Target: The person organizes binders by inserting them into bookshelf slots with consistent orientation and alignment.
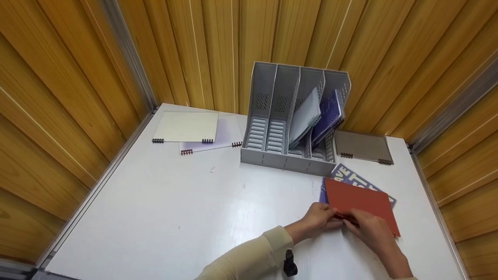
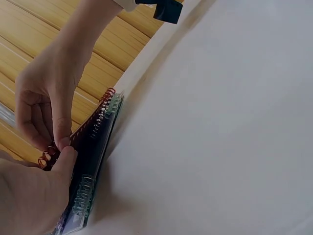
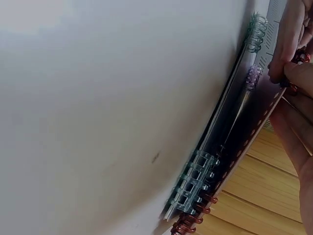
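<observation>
A red spiral notebook (image 1: pixel 362 198) lies aslant on a purple notebook with large pale letters (image 1: pixel 354 177), at the right of the table. My left hand (image 1: pixel 317 219) pinches the red notebook's near edge at its ring binding. Close beside it, my right hand (image 1: pixel 369 229) also grips that edge, fingertips nearly meeting the left ones. Red rings (image 3: pixel 193 220) show at one end of the edge in the right wrist view. Just below the red cover sit notebooks with clear greenish rings (image 2: pixel 84 196) and purplish rings (image 3: pixel 253 78).
Behind stands a grey file rack (image 1: pixel 288 161) with upright dividers, holding a pale notebook (image 1: pixel 305 116) and a dark blue notebook (image 1: pixel 327 116). A brown notebook (image 1: pixel 363 146) lies to its right. At the back left, a cream notebook (image 1: pixel 186 126) overlaps a pale purple one (image 1: pixel 227 132).
</observation>
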Demonstrator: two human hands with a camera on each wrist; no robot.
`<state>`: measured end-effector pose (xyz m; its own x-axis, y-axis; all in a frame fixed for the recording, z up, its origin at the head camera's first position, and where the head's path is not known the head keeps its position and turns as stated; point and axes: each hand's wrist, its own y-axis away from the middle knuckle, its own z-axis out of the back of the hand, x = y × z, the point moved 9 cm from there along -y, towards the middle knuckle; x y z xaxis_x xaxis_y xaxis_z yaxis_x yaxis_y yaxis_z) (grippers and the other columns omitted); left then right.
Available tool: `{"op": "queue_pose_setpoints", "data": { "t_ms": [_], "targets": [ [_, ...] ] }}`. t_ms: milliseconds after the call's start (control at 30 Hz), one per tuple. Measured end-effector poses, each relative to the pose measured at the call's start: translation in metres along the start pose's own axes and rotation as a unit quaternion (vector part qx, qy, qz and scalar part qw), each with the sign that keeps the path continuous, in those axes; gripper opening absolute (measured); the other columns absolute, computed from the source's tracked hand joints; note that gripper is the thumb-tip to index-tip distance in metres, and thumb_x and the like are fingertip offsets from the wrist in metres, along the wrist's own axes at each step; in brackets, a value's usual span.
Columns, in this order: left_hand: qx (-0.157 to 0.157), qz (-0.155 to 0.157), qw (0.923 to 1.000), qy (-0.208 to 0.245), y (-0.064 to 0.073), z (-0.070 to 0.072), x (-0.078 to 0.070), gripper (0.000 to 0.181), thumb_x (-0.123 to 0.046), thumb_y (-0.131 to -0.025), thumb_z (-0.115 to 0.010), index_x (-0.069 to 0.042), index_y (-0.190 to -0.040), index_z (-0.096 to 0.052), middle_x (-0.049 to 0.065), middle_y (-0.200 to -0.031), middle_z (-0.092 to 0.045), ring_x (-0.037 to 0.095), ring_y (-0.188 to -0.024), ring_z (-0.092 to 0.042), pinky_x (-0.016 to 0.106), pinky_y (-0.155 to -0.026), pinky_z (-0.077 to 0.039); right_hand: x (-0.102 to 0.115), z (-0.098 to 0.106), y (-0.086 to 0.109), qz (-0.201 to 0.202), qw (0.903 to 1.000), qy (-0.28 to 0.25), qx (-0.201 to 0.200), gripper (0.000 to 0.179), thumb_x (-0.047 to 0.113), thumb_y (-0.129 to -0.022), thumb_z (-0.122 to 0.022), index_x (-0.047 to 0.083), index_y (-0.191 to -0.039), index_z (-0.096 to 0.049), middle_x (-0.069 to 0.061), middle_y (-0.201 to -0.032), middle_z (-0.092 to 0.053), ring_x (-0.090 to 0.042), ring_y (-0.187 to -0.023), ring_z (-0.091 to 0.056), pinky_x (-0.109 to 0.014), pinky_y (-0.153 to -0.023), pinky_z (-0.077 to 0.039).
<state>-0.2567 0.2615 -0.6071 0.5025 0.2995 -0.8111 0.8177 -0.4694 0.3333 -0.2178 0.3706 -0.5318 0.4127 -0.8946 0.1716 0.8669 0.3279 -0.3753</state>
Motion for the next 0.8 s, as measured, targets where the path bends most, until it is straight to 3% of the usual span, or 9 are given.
{"op": "queue_pose_setpoints", "data": {
  "t_ms": [133, 333, 467, 600, 700, 800],
  "targets": [
    [-0.003, -0.008, 0.9999, -0.008, 0.0, 0.001, -0.007, 0.021, 0.001, -0.102, -0.053, 0.014, -0.111, -0.068, 0.021, -0.101, -0.073, 0.036, -0.099, -0.072, 0.038, -0.085, -0.059, -0.002, 0.004, 0.001, -0.004, 0.9996, -0.018, -0.02, 0.035, 0.007, -0.072, -0.091, 0.01, -0.102, -0.074, -0.003, -0.095, -0.075, -0.015, -0.083, -0.071, -0.04, -0.072, -0.06],
    [0.024, -0.033, 0.998, -0.047, 0.003, -0.005, -0.025, 0.021, 0.001, -0.101, -0.055, 0.012, -0.112, -0.07, 0.019, -0.103, -0.073, 0.035, -0.098, -0.073, 0.036, -0.083, -0.059, -0.008, 0.015, 0.005, -0.034, 0.9985, -0.017, -0.039, 0.047, 0.008, -0.068, -0.093, 0.003, -0.111, -0.075, -0.017, -0.104, -0.075, -0.037, -0.092, -0.073, -0.053, -0.071, -0.058],
    [0.042, -0.057, 0.9956, -0.061, 0.006, -0.015, -0.04, 0.022, 0.0, -0.1, -0.057, 0.01, -0.114, -0.071, 0.017, -0.106, -0.074, 0.034, -0.098, -0.073, 0.035, -0.084, -0.059, -0.011, 0.025, 0.007, -0.062, 0.9957, 0.005, -0.068, 0.049, 0.004, -0.068, -0.092, 0.001, -0.114, -0.074, -0.023, -0.103, -0.074, -0.04, -0.076, -0.072, -0.053, -0.057, -0.055],
    [0.056, -0.082, 0.992, -0.078, 0.013, -0.026, -0.056, 0.022, 0.0, -0.099, -0.06, 0.007, -0.115, -0.073, 0.015, -0.106, -0.075, 0.028, -0.096, -0.074, 0.032, -0.081, -0.059, -0.005, 0.038, 0.007, -0.07, 0.9907, 0.024, -0.114, 0.049, -0.005, -0.068, -0.086, -0.003, -0.115, -0.073, -0.023, -0.089, -0.074, -0.021, -0.051, -0.058, -0.042, -0.044, -0.049],
    [0.079, -0.126, 0.9814, -0.122, 0.022, -0.037, -0.072, 0.023, -0.001, -0.099, -0.061, 0.006, -0.117, -0.072, 0.012, -0.106, -0.076, 0.017, -0.093, -0.074, 0.027, -0.079, -0.059, 0.001, 0.046, 0.004, -0.083, 0.9866, 0.025, -0.138, 0.05, -0.009, -0.069, -0.083, -0.006, -0.117, -0.071, -0.026, -0.084, -0.073, -0.02, -0.049, -0.056, -0.04, -0.043, -0.049],
    [0.104, -0.196, 0.9515, -0.213, 0.034, -0.049, -0.091, 0.025, -0.007, -0.101, -0.061, 0.003, -0.12, -0.072, 0.007, -0.108, -0.076, 0.004, -0.091, -0.072, 0.021, -0.078, -0.058, 0.006, 0.052, 0.0, -0.104, 0.9823, 0.014, -0.155, 0.053, -0.011, -0.07, -0.083, -0.01, -0.121, -0.068, -0.03, -0.089, -0.072, -0.036, -0.061, -0.07, -0.047, -0.051, -0.055]
  ]
}}
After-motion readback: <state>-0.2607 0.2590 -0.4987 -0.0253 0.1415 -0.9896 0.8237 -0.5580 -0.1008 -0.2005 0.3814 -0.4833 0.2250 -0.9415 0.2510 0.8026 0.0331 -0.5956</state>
